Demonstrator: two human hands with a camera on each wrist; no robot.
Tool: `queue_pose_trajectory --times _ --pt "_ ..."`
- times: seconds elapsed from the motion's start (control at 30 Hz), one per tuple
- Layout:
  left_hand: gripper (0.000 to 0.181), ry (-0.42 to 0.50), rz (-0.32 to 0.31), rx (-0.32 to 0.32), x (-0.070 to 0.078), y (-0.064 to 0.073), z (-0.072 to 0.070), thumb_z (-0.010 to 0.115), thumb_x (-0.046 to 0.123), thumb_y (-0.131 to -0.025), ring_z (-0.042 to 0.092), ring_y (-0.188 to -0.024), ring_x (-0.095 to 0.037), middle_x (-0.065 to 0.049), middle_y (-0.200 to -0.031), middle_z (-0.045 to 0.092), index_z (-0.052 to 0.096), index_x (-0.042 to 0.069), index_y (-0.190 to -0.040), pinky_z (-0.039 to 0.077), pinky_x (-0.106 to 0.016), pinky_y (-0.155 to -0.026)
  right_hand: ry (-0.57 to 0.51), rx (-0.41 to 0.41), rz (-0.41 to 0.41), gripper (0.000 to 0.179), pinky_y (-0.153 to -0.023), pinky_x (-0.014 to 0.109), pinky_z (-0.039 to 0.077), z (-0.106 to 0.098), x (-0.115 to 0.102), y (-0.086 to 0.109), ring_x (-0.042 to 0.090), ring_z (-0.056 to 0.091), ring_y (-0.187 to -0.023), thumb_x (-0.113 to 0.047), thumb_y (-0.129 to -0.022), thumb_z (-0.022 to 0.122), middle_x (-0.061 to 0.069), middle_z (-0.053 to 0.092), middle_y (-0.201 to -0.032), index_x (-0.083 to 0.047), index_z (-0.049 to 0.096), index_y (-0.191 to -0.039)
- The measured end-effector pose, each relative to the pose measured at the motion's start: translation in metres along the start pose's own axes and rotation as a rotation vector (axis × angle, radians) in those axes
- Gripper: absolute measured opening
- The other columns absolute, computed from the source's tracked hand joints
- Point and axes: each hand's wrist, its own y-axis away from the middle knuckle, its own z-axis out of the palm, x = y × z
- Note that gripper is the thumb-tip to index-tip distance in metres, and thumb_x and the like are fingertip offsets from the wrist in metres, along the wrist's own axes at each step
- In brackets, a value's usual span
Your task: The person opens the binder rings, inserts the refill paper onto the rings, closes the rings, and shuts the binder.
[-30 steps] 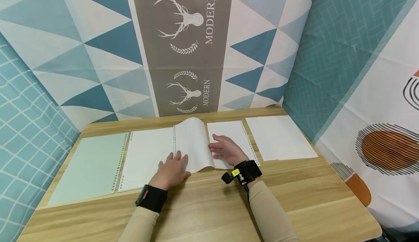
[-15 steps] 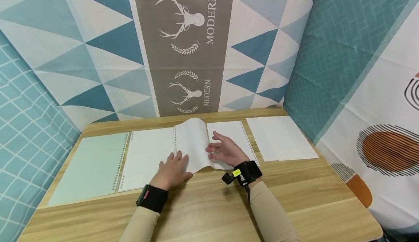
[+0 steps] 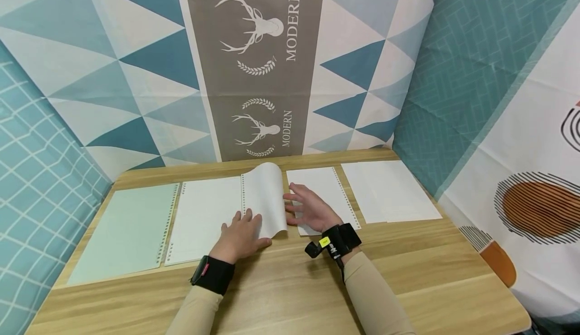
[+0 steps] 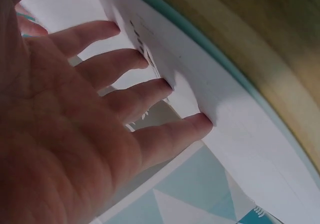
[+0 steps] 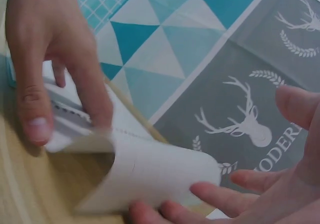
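A white loose-leaf sheet (image 3: 267, 196) with holes down its left side curves up off the table, its right part arched. My left hand (image 3: 241, 237) rests with spread fingers on the sheet's lower left part, near the punched margin. In the left wrist view its fingertips (image 4: 202, 120) press on the white paper. My right hand (image 3: 312, 209) is beside the sheet's raised right edge with fingers extended, its fingertips right at that edge. The right wrist view shows the bent sheet (image 5: 155, 169) between both hands. Left of it lies a punched white page (image 3: 206, 214).
A pale green sheet (image 3: 124, 229) with edge holes lies at the far left. Under and beyond my right hand lies another punched sheet (image 3: 328, 181). Plain white sheets (image 3: 389, 191) lie at the right. A patterned cloth (image 3: 260, 93) hangs behind the wooden table (image 3: 281, 294).
The sheet's right edge has moved left, away from the punched sheet beside it. My right hand has shifted slightly left with it; my left hand stays nearly in place, its thumb spread further right.
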Motion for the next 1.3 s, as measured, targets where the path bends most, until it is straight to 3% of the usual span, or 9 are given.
queue_pose_trajectory --times 0.13,0.23,0.4,0.53,0.73,0.87,1.17,1.3 --pt "0.079 0.001 -0.025 0.037 0.005 -0.002 0.005 0.067 0.064 -0.088 0.04 -0.141 -0.053 -0.026 -0.152 0.047 0.057 0.006 -0.141 0.037 -0.082 -0.097 -0.014 -0.022 -0.001 0.086 -0.1 0.054 0.053 0.004 0.005 -0.002 0.042 0.038 -0.146 -0.06 -0.097 0.058 0.019 0.027 -0.163 -0.017 0.018 -0.16" --pt "0.077 0.0 -0.037 0.043 0.006 -0.003 0.008 0.06 0.065 -0.093 0.039 -0.142 -0.054 -0.028 -0.153 0.046 0.056 0.006 -0.142 0.036 -0.083 -0.096 0.001 -0.028 -0.004 0.089 -0.098 0.049 0.054 0.006 0.007 -0.003 0.036 0.048 -0.137 -0.06 -0.097 0.058 0.023 0.037 -0.156 -0.01 0.018 -0.159" --pt "0.065 0.033 -0.027 0.023 0.005 -0.003 0.006 0.045 0.058 -0.103 0.036 -0.143 -0.056 -0.027 -0.153 0.045 0.056 0.008 -0.143 0.032 -0.085 -0.097 0.006 0.015 -0.022 0.07 -0.093 0.04 0.053 0.007 0.008 -0.004 0.024 0.06 -0.115 -0.05 -0.105 0.049 0.02 0.056 -0.138 -0.005 0.027 -0.154" --pt "0.061 0.046 -0.007 0.004 0.002 0.0 0.001 0.041 0.055 -0.105 0.036 -0.142 -0.058 -0.026 -0.152 0.046 0.056 0.01 -0.143 0.032 -0.085 -0.097 -0.018 0.083 -0.045 0.065 -0.092 0.038 0.053 0.006 0.008 -0.004 0.023 0.057 -0.12 -0.043 -0.106 0.051 0.017 0.051 -0.143 -0.005 0.028 -0.153" --pt "0.056 0.047 0.007 0.001 0.0 0.002 0.0 0.049 0.05 -0.104 0.034 -0.142 -0.06 -0.026 -0.153 0.045 0.056 0.009 -0.141 0.032 -0.086 -0.097 -0.092 0.143 -0.06 0.068 -0.103 0.045 0.052 0.0 0.011 -0.008 0.034 0.056 -0.133 -0.023 -0.106 0.054 0.023 0.046 -0.152 -0.002 0.019 -0.16" --pt "0.049 0.027 0.018 0.009 -0.001 0.001 0.002 0.059 0.039 -0.101 0.034 -0.143 -0.059 -0.027 -0.154 0.044 0.056 0.009 -0.139 0.033 -0.086 -0.096 -0.02 0.167 -0.035 0.058 -0.107 0.048 0.049 -0.003 0.014 -0.009 0.032 0.054 -0.134 -0.017 -0.107 0.05 0.022 0.049 -0.15 0.0 0.028 -0.157" --pt "0.045 0.01 0.026 0.022 0.0 0.0 0.002 0.062 0.03 -0.1 0.034 -0.143 -0.058 -0.026 -0.156 0.042 0.054 0.008 -0.138 0.032 -0.086 -0.097 0.044 0.196 -0.031 0.044 -0.096 0.036 0.054 -0.013 0.022 -0.007 0.026 0.062 -0.123 -0.011 -0.107 0.047 0.019 0.057 -0.143 -0.001 0.045 -0.15" --pt "0.046 0.004 0.031 0.026 0.0 0.0 0.002 0.062 0.03 -0.1 0.034 -0.143 -0.059 -0.027 -0.156 0.042 0.053 0.007 -0.139 0.032 -0.085 -0.098 0.065 0.203 -0.033 0.044 -0.086 0.032 0.057 -0.018 0.02 -0.005 0.02 0.068 -0.107 -0.01 -0.106 0.048 0.018 0.062 -0.133 0.0 0.045 -0.149"
